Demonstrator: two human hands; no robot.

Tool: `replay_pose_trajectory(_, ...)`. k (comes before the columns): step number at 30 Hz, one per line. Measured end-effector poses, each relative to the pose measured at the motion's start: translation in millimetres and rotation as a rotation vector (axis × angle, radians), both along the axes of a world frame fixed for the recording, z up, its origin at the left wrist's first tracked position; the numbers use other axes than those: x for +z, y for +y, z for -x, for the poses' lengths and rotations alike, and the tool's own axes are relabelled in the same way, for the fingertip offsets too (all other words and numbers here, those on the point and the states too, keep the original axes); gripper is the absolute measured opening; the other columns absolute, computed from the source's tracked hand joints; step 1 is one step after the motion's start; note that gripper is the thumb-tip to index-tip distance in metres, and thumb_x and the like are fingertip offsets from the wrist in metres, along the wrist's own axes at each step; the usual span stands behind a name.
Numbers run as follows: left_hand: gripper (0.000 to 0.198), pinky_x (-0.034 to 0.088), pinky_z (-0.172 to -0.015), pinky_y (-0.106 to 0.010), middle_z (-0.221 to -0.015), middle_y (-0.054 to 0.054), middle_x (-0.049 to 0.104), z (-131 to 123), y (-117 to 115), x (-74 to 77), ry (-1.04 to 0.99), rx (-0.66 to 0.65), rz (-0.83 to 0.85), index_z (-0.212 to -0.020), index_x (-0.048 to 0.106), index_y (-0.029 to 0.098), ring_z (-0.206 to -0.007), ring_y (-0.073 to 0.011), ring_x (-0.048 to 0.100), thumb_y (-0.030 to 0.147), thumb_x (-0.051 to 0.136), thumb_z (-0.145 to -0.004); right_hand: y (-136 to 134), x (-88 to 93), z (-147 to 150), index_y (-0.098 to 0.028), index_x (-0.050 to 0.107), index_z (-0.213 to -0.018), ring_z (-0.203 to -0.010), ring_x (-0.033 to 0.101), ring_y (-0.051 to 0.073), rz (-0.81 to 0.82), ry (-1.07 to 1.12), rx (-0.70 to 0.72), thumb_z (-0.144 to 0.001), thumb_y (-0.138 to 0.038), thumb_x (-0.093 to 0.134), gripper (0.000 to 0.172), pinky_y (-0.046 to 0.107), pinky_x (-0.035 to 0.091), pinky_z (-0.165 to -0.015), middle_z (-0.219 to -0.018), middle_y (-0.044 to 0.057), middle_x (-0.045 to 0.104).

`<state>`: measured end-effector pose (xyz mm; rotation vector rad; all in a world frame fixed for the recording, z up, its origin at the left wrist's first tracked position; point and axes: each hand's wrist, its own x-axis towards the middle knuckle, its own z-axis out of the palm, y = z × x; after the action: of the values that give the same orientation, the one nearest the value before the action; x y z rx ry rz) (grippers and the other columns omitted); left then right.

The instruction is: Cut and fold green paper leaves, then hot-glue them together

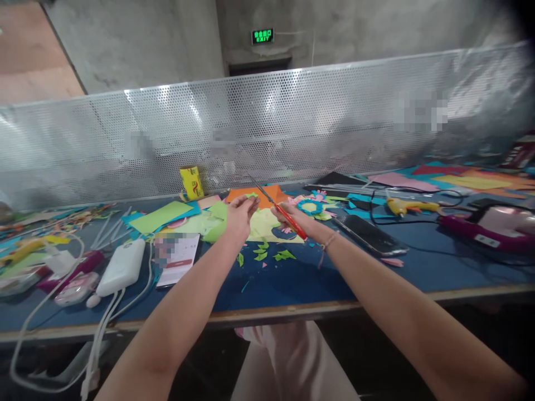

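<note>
My left hand (241,214) pinches a small piece of green paper (252,195), only a bit of which shows above the fingertips. In my right hand (303,221) is a pair of scissors (292,220) with red handles, its blades pointing up and to the left, near the left hand. Whether the blades are apart I cannot tell. Below the hands lie several green paper cuttings (261,253) on the blue table (267,284). Pale yellow paper (263,225) and orange paper (273,193) lie behind them. A blue and yellow paper flower (310,206) rests right of the scissors.
Left stand a white power bank (122,267) with cables, a lit phone (179,259) and a yellow box (191,182). On the right lie a dark phone (371,235), a yellow glue gun (412,206) and coloured paper sheets (472,181). A perforated metal screen (267,122) closes the back.
</note>
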<state>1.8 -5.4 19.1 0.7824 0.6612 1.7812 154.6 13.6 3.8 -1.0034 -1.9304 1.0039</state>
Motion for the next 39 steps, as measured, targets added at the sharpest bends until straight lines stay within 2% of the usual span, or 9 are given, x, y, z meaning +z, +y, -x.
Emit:
replay_pose_trajectory(5, 0.020, 0.045, -0.077, -0.027, -0.063, 0.001, 0.061, -1, 1, -1.5, 0.008, 0.012, -0.045, -0.067, 0.050, 0.015, -0.067, -0.0109, 0.061, 0.008, 0.066, -0.057, -8, 5.8, 4, -0.017, 0.046, -0.073, -0.046, 0.040, 0.006, 0.057, -0.069, 0.016, -0.069, -0.058, 0.050, 0.041, 0.021, 0.045, -0.048, -0.053, -0.005, 0.039)
replay_pose_trajectory(11, 0.018, 0.044, -0.073, -0.024, -0.062, 0.002, 0.059, 3, 5, -2.9, 0.043, 0.063, -0.042, -0.064, 0.051, 0.014, -0.065, -0.0080, 0.058, 0.010, 0.066, -0.057, -13, 6.3, 3, -0.016, 0.051, -0.070, -0.049, 0.045, 0.008, 0.064, -0.105, 0.018, -0.073, -0.054, 0.049, 0.038, 0.022, 0.045, -0.051, -0.055, -0.002, 0.043)
replay_pose_trajectory(17, 0.029, 0.044, -0.069, -0.024, -0.063, 0.004, 0.058, 3, 7, -3.3, 0.044, 0.091, -0.077, -0.076, 0.052, 0.017, -0.063, -0.0088, 0.058, 0.010, 0.069, -0.054, -11, 3.9, 6, -0.016, 0.050, -0.070, -0.046, 0.041, 0.006, 0.086, -0.053, 0.053, -0.072, -0.054, 0.050, 0.038, 0.021, 0.043, -0.046, -0.052, -0.004, 0.040)
replay_pose_trajectory(23, 0.029, 0.042, -0.070, -0.023, -0.065, 0.003, 0.058, 5, 7, -4.0, 0.079, 0.076, -0.037, -0.078, 0.052, 0.017, -0.065, -0.0079, 0.057, 0.013, 0.069, -0.054, -13, 6.8, 6, -0.015, 0.049, -0.068, -0.044, 0.039, 0.005, 0.092, -0.044, 0.068, -0.070, -0.060, 0.049, 0.044, 0.020, 0.041, -0.046, -0.052, -0.005, 0.039)
replay_pose_trajectory(29, 0.027, 0.042, -0.070, -0.023, -0.065, 0.003, 0.059, 6, 7, -5.2, 0.075, 0.092, -0.068, -0.075, 0.050, 0.016, -0.064, -0.0081, 0.057, 0.012, 0.068, -0.054, -13, 8.1, 5, -0.015, 0.049, -0.067, -0.042, 0.042, 0.006, 0.063, -0.068, 0.100, -0.070, -0.064, 0.045, 0.049, 0.021, 0.039, -0.045, -0.049, -0.005, 0.041)
replay_pose_trajectory(39, 0.023, 0.042, -0.078, -0.028, -0.066, 0.001, 0.059, 4, 7, -5.5, 0.101, 0.138, -0.089, -0.070, 0.050, 0.016, -0.069, -0.0102, 0.059, 0.015, 0.068, -0.056, -17, 10.7, 8, -0.015, 0.049, -0.067, -0.041, 0.041, 0.005, 0.102, -0.031, 0.088, -0.068, -0.060, 0.050, 0.044, 0.021, 0.039, -0.043, -0.047, -0.005, 0.042)
